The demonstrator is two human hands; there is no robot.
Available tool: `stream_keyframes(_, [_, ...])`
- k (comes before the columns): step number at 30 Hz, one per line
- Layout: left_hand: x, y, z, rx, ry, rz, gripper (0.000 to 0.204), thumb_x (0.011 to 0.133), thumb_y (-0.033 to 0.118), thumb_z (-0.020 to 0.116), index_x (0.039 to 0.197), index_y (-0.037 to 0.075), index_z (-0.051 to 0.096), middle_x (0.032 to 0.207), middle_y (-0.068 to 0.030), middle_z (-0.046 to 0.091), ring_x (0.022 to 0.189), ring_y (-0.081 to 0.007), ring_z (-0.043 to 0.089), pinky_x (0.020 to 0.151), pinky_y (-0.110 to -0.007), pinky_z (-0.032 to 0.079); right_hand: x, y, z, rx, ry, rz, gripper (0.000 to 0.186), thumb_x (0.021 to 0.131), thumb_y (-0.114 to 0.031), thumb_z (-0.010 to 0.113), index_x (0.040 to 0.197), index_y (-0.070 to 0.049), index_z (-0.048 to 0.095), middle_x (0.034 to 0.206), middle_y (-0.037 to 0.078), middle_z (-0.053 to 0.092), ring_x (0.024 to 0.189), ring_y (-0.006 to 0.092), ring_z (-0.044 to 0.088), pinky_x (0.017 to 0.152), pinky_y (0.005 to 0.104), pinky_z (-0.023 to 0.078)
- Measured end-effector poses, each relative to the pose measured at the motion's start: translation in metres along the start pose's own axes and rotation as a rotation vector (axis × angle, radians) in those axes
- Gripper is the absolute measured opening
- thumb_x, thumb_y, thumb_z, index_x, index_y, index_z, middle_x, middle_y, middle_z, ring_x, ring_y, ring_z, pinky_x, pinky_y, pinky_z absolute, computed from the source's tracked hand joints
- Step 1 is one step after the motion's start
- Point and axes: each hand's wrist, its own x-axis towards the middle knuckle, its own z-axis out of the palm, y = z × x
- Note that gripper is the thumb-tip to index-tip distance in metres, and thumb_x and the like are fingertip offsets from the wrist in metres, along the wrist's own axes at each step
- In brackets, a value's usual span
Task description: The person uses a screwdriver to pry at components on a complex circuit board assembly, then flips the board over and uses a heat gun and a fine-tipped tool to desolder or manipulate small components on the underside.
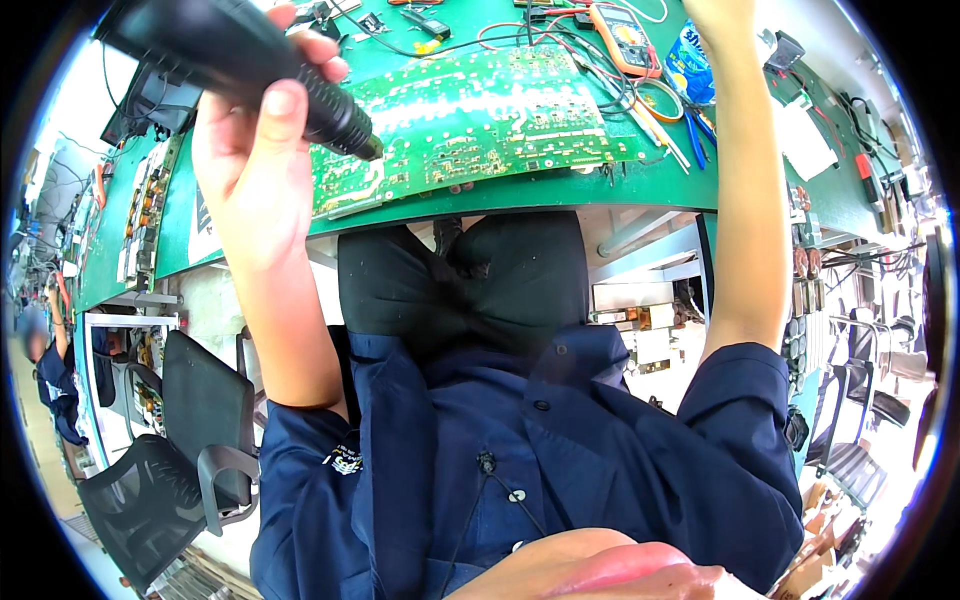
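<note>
While the head view looks down on the bench, the left hand (255,150) sits at about ten o'clock, its fingers and thumb wrapped around a black handheld tool (235,65) whose tapered nozzle (340,118) points toward four o'clock. At twelve o'clock lies the circuit board (460,130), close to the front edge of the green bench (660,190); the nozzle's end overlaps its left part, and whether it touches or hovers I cannot tell. The right hand (722,15) is mostly cut off between one and two o'clock, so whether its fingers grasp anything cannot be told.

A small dip of the left wrist could drive the nozzle into the board's parts and scrape or knock them; if the tool runs hot, which does not show, lingering over one spot could scorch it. Pressure toward six o'clock might slide the board over the bench edge into the lap. Cables (630,95) loop around the multimeter (625,40) at one o'clock, near the board's corner, and a careless sweep of the right forearm (755,200) could snag them and drag something across it.
</note>
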Motion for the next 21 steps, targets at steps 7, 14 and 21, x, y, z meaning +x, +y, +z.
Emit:
stream_keyframes(7, [-0.001,-0.016,0.007,-0.259,0.069,-0.019,0.059,0.098,0.02,0.065,0.143,-0.008,0.039,0.118,-0.0176,0.06,0.107,-0.0276,0.06,0.098,-0.041,0.048,-0.006,0.002,0.015,0.143,-0.275,0.012,0.047,0.096,-0.028,0.067,0.128,0.006,0.056,0.119,0.022,0.066,0.106,0.0241,0.067,0.09,0.0335,0.055])
stream_keyframes(14, [0.003,-0.014,0.009,-0.192,0.149,-0.076,0.06,0.098,0.026,0.065,0.142,-0.004,0.039,0.112,-0.013,0.056,0.102,-0.0239,0.055,0.095,-0.041,0.046,-0.001,0.025,0.033,-0.189,-0.133,0.045,0.066,0.083,-0.031,0.081,0.136,-0.002,0.054,0.13,0.018,0.063,0.119,0.027,0.062,0.097,0.039,0.053])
stream_keyframes(21, [-0.005,-0.007,0.008,-0.133,0.044,-0.133,0.063,0.099,0.03,0.063,0.143,-0.007,0.036,0.109,-0.0135,0.055,0.101,-0.0225,0.054,0.093,-0.039,0.044,0.04,0.019,0.05,-0.192,0.137,-0.26,0.061,0.086,-0.026,0.078,0.134,0.001,0.053,0.129,0.022,0.059,0.111,0.0319,0.064,0.091,0.0418,0.055])
